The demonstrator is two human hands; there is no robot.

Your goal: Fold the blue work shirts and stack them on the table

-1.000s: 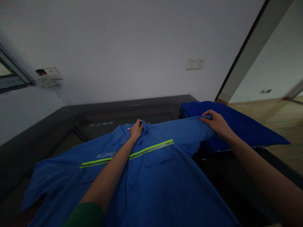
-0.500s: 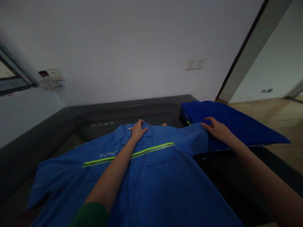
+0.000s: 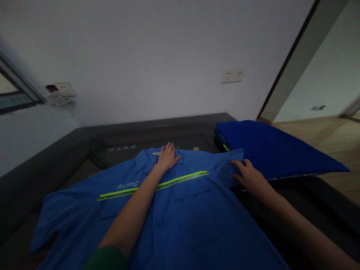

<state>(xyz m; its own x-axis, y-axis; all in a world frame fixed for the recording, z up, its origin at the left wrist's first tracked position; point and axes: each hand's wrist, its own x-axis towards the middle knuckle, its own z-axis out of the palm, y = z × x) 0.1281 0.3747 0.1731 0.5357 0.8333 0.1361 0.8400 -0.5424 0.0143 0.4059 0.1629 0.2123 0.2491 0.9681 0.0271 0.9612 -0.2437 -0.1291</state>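
Observation:
A blue short-sleeved work shirt point(image 3: 185, 210) lies spread front up, with a yellow-green and grey reflective strip across its chest and the letters NJPC at the left. My left hand point(image 3: 168, 159) rests flat on the collar, fingers stretched out. At the right end of the shirt, my right hand point(image 3: 249, 176) has its fingers and thumb on the sleeve point(image 3: 227, 165), which is bent inward. The inner side of that grip is partly hidden. Beside it lies a stack of darker blue folded cloth point(image 3: 270, 146).
The shirt lies on a dark table point(image 3: 180, 125) with a raised rim and pale characters on its surface. A white wall with a socket plate point(image 3: 232, 76) stands behind it. More sockets point(image 3: 60, 93) are at the left, near a window frame. A wooden floor point(image 3: 315, 127) shows at the right.
My right hand has moved a little left and down, turning the sleeve end inward. My left hand has flattened on the collar, its fingers now straighter.

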